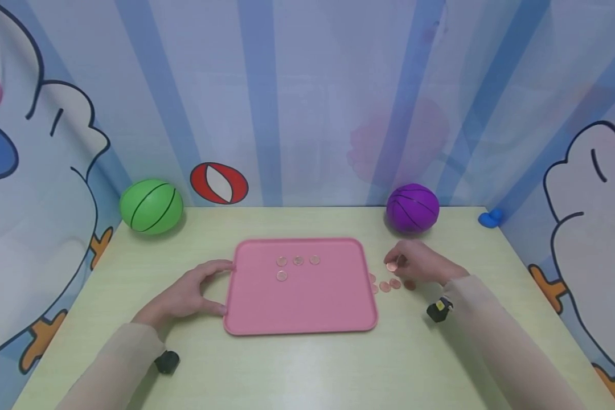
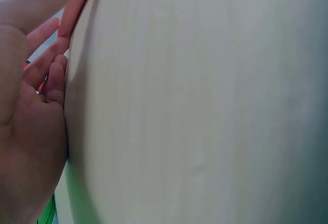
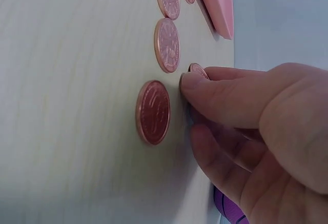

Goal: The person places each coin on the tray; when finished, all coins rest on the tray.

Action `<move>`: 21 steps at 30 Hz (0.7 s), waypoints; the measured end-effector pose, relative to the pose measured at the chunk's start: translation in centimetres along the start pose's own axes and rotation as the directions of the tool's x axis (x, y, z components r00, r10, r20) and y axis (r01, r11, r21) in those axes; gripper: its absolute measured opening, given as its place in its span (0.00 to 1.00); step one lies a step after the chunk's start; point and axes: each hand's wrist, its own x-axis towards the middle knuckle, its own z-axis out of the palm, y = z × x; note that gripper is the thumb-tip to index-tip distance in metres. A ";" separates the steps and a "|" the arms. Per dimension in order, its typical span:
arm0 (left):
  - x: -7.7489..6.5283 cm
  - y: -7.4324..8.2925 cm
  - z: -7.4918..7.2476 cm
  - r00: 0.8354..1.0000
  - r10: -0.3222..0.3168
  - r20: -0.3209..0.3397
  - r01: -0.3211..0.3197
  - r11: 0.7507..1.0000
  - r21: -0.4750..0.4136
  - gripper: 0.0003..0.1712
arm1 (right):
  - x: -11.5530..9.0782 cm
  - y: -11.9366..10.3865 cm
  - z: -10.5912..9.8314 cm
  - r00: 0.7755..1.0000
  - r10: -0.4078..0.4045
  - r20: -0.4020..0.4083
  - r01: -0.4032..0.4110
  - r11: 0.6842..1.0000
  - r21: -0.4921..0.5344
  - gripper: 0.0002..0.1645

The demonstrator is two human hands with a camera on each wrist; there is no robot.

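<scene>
Our left hand (image 1: 185, 293), spread wide, touches the pink tray (image 1: 302, 307) at nine o'clock | our right hand (image 1: 422, 263) pinches a copper coin (image 1: 392, 266) beyond its three-o'clock edge | loose coins (image 1: 385, 287) near that edge | table (image 1: 307, 373) extends toward six o'clock

Pink rect. tray (image 1: 302, 307), 4 coins (image 1: 298, 260) in, others (image 1: 385, 286) nr

We've got a pale wood-grain table (image 1: 307, 370) running back to a light-blue back wall (image 1: 318, 85) with darker stripes (image 1: 258, 102). On that wall we see a red-and-white oval (image 1: 219, 183) low, left of centre, and a faint pink patch (image 1: 400, 142) to the right. Side walls: a big pale cartoon figure left (image 1: 36, 239), another right (image 1: 599, 239), dark outlines, orange feet (image 1: 43, 339). We read soft light, blurry-edged shadows.
</scene>
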 end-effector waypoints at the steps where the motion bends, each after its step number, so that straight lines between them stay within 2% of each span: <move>1: 0.0 0.0 0.0 1.000 -0.002 0.001 0.002 1.000 0.001 0.57 | 0.0 0.0 0.0 1.000 -0.001 0.002 0.001 1.000 -0.002 0.17; 5: -0.1 -0.1 0.0 1.000 0.000 -0.002 0.000 1.000 -0.001 0.57 | -0.1 0.0 0.2 1.000 -0.005 -0.006 0.005 1.000 -0.016 0.15; 11: -0.1 -0.2 0.0 1.000 0.011 -0.001 -0.011 1.000 -0.010 0.57 | -0.1 -0.5 0.3 1.000 0.003 -0.029 -0.002 1.000 0.018 0.13; 17: -0.1 -0.2 0.0 1.000 0.006 0.000 -0.006 1.000 -0.014 0.57 | 0.0 -1.8 0.2 0.996 0.011 -0.086 -0.009 1.000 0.027 0.17; 21: -0.1 -0.2 0.1 1.000 0.000 -0.002 0.000 1.000 -0.013 0.56 | 0.2 -3.0 0.5 0.996 0.052 -0.066 -0.047 0.995 0.087 0.19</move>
